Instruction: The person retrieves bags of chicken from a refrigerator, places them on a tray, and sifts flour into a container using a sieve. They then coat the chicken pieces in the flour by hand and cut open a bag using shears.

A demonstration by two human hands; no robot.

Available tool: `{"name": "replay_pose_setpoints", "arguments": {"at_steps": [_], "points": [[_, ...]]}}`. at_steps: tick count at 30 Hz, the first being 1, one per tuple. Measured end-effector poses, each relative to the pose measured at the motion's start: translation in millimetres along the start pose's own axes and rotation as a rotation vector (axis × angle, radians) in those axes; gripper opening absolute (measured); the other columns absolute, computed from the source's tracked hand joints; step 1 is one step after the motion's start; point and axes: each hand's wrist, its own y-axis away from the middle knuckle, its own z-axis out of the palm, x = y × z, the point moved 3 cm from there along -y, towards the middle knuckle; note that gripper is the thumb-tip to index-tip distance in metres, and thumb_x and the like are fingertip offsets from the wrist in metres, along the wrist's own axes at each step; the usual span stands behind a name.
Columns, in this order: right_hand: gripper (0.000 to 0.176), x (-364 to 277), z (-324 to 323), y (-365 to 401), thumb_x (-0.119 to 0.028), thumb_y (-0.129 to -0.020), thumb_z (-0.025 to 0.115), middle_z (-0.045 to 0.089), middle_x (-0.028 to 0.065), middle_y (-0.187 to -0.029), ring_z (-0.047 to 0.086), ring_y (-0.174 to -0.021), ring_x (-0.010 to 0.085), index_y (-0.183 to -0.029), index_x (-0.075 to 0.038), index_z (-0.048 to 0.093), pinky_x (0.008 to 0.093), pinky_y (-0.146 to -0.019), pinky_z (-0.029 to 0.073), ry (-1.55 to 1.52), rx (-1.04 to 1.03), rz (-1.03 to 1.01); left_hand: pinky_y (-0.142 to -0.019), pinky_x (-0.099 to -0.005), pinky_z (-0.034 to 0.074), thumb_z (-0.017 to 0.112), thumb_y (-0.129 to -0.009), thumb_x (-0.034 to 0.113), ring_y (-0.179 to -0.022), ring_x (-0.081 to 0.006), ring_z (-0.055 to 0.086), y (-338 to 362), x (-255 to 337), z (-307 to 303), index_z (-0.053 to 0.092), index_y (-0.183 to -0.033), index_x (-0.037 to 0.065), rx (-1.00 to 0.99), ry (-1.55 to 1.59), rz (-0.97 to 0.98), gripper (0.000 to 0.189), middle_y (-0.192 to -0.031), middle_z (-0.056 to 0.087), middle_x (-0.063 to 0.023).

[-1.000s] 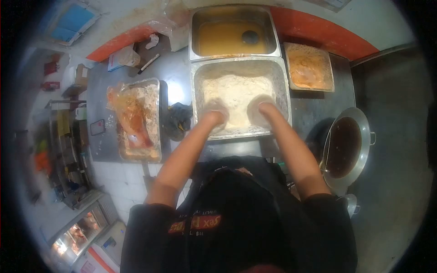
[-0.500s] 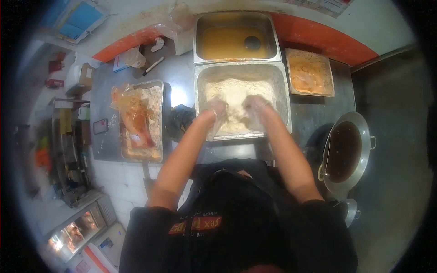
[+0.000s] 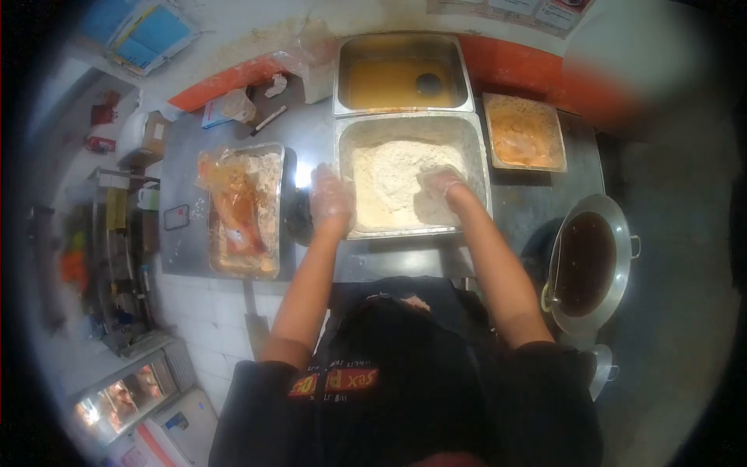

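A deep metal pan (image 3: 484,167) of pale flour (image 3: 393,173) stands in the middle of the metal table. My left hand (image 3: 331,201), in a clear plastic glove, is at the pan's left rim, its fingers stretched out with nothing in them. My right hand (image 3: 442,188), also in a clear glove, is inside the pan at the right, down at the flour; its fingertips are blurred, and what they hold, if anything, cannot be made out.
Behind the pan is another with yellowish liquid (image 3: 389,82). At the right are a tray of orange-coated food (image 3: 525,132) and a wide pan of dark liquid (image 3: 587,261). A floury tray (image 3: 268,175) with a plastic bag of food (image 3: 237,206) lies left.
My left hand has moved left, out of the flour to the pan's rim, and its fingers now show spread. My right hand stays over the flour. The camera view has shifted slightly.
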Motion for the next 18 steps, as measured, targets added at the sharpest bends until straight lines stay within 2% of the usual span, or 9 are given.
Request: {"name": "replay_pose_setpoints", "arguments": {"at_steps": [1, 2, 4, 7, 10, 14, 16, 17, 18], "points": [[0.038, -13.0, -10.1, 13.1, -0.023, -0.076, 0.064, 0.064, 0.0136, -0.097, 0.058, -0.082, 0.0204, -0.105, 0.002, 0.062, 0.0362, -0.070, 0.047, 0.083, -0.038, 0.034, -0.089, -0.0406, 0.045, 0.056, -0.080, 0.019, -0.109, -0.0356, 0.053, -15.7, -15.1, 15.4, 0.055, -0.113, 0.001, -0.197, -0.138, 0.032, 0.038, -0.107, 0.057, -0.0213], [0.038, -23.5, -17.5, 23.7, -0.023, -0.077, 0.064, 0.064, 0.0133, -0.096, 0.059, -0.083, 0.0205, -0.104, 0.003, 0.062, 0.0357, -0.071, 0.047, 0.167, -0.076, 0.065, -0.089, -0.0406, 0.045, 0.056, -0.080, 0.019, -0.109, -0.0356, 0.053, -27.2, -18.8, 17.5, 0.055, -0.113, 0.001, -0.185, -0.134, 0.033, 0.038, -0.107, 0.057, -0.0213], [0.037, -21.2, -30.1, 29.8, -0.022, -0.077, 0.063, 0.063, 0.0107, -0.094, 0.058, -0.081, 0.0200, -0.104, 0.002, 0.062, 0.0335, -0.070, 0.047, 0.099, 0.028, 0.041, -0.078, -0.0407, 0.050, 0.059, -0.075, 0.014, -0.090, -0.0332, 0.062, -36.0, -27.4, 24.8, 0.056, -0.111, 0.000, -0.402, 0.162, -0.192, 0.039, -0.093, 0.062, -0.0199], [0.037, -18.7, -51.6, 27.0, -0.019, -0.076, 0.063, 0.062, 0.0080, -0.096, 0.058, -0.081, 0.0177, -0.108, 0.001, 0.061, 0.0305, -0.070, 0.047, 0.046, 0.134, 0.019, -0.070, -0.0375, 0.052, 0.061, -0.068, 0.008, -0.077, -0.0292, 0.065, -33.9, -34.0, 31.0, 0.058, -0.107, 0.000, -0.457, 0.440, -0.301, 0.040, -0.085, 0.064, -0.0172], [0.044, -25.9, -65.2, 41.5, -0.021, -0.077, 0.063, 0.064, 0.0120, -0.103, 0.059, -0.088, 0.0188, -0.114, 0.000, 0.059, 0.0309, -0.075, 0.047, 0.049, 0.110, -0.001, -0.064, -0.0359, 0.052, 0.062, -0.064, 0.005, -0.072, -0.0243, 0.064, -5.9, -22.6, 13.5, 0.060, -0.104, 0.000, -0.398, 0.670, -0.342, 0.040, -0.089, 0.065, -0.0150], [0.055, -81.2, -66.3, 106.8, -0.026, -0.078, 0.063, 0.063, 0.0175, -0.112, 0.060, -0.099, 0.0232, -0.127, -0.001, 0.052, 0.0327, -0.084, 0.045, 0.026, -0.140, -0.235, -0.058, -0.0366, 0.052, 0.062, -0.061, 0.002, -0.067, -0.0244, 0.064, 36.7, -15.0, -26.1, 0.060, -0.104, -0.001, -0.305, 0.479, -0.413, 0.042, -0.086, 0.065, -0.0150], [0.057, -72.7, -47.4, 104.3, -0.022, -0.080, 0.061, 0.059, 0.0190, -0.122, 0.057, -0.110, 0.0250, -0.132, -0.002, 0.047, 0.0316, -0.094, 0.042, 0.231, -0.261, -0.472, -0.055, -0.0363, 0.052, 0.060, -0.062, 0.003, -0.063, -0.0241, 0.063, 51.1, -57.9, -18.8, 0.060, -0.104, -0.002, -0.163, 0.626, -0.373, 0.043, -0.083, 0.065, -0.0155], [0.057, -89.1, -36.0, 118.1, -0.022, -0.080, 0.061, 0.059, 0.0190, -0.122, 0.057, -0.110, 0.0250, -0.132, -0.002, 0.047, 0.0316, -0.094, 0.042, 0.230, -0.288, -0.477, -0.056, -0.0357, 0.051, 0.061, -0.063, 0.003, -0.065, -0.0231, 0.063, 65.1, -69.1, -25.7, 0.059, -0.104, -0.003, -0.201, 0.793, -0.432, 0.041, -0.079, 0.064, -0.0145], [0.057, -112.7, -17.5, 143.7, -0.023, -0.082, 0.060, 0.054, 0.0189, -0.128, 0.053, -0.115, 0.0258, -0.134, -0.003, 0.045, 0.0316, -0.098, 0.039, 0.543, -0.459, -0.350, -0.056, -0.0357, 0.051, 0.061, -0.063, 0.003, -0.065, -0.0231, 0.063, 78.4, -82.9, -35.9, 0.059, -0.104, -0.003, -0.178, 0.788, -0.450, 0.041, -0.079, 0.064, -0.0145]]}}
